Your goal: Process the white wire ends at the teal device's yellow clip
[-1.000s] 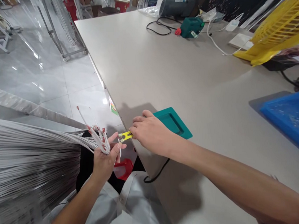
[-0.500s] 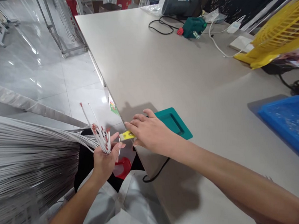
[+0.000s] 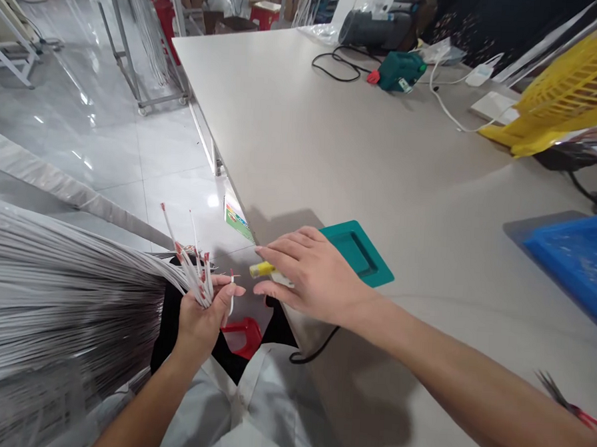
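Note:
My left hand [image 3: 204, 317] is closed around the ends of a thick bundle of white wires [image 3: 65, 291] with red-tipped ends [image 3: 191, 261], held just off the table's near corner. One short wire sticks up between its thumb and fingers. My right hand [image 3: 311, 277] hovers over the table edge with fingers stretched out, lying over a small yellow part [image 3: 261, 269] fixed at the corner. Right behind that hand sits a teal recessed plate [image 3: 360, 250] on the grey table [image 3: 362, 160].
A blue tray [image 3: 581, 262] lies at the right edge. A yellow basket [image 3: 565, 91], a green power tool [image 3: 399, 70], a black device and cables sit at the far side. A red stool [image 3: 240, 334] and black cord [image 3: 316, 348] are below the corner. Metal racks stand on the shiny floor.
My right hand has let go of the yellow part and opened its fingers, lifting slightly. My left hand with the wires has dropped a little. The view shifted rightward.

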`<state>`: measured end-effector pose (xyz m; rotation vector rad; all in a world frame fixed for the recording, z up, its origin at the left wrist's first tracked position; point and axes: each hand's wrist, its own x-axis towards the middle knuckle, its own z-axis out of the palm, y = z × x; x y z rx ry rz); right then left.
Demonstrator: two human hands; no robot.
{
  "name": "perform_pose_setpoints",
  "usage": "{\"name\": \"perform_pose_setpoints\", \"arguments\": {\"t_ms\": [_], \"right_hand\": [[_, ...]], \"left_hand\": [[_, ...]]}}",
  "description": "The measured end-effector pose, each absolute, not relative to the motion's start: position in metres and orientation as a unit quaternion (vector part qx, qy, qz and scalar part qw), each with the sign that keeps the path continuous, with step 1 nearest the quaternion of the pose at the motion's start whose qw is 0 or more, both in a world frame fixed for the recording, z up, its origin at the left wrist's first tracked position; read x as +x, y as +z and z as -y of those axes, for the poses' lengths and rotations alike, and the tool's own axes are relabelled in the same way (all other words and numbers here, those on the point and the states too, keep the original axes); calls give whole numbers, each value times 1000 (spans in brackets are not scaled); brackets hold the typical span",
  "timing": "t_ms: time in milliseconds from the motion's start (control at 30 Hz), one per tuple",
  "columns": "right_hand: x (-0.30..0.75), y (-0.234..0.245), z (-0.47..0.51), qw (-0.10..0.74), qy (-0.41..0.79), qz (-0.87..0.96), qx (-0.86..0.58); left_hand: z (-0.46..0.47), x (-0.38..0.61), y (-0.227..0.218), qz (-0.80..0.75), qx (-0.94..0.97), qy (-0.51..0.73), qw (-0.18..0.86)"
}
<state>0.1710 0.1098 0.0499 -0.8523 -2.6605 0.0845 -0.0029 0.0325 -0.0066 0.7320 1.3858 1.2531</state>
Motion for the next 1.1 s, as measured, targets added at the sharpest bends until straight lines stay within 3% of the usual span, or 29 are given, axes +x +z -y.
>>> {"name": "perform_pose_setpoints", "arguments": {"t_ms": [100,267,400,600,733,933,1100], "right_hand": [[161,41,-90,281,108,896,-326],[140,19,-74,355,362,790,-344],[130,12,-75,423,460,711,-323],[128,4,-71,454,553,623,-316],[127,-3,-68,428,647,528,-345],[137,18,-76,380,520,698,-313],[145,27,-79,372,488,747,-254]], "left_hand": [[-30,-9,-1,-547,284,543,570],[-28,-13,5,-489,246,543,636],[-26,-15,3,-468,251,522,667],[-24,-15,0,-459,259,497,689],[-24,-13,-3,-475,275,491,677],[-22,-18,-11,-512,270,488,654],[-29,-25,-7,-524,211,567,600]]}}
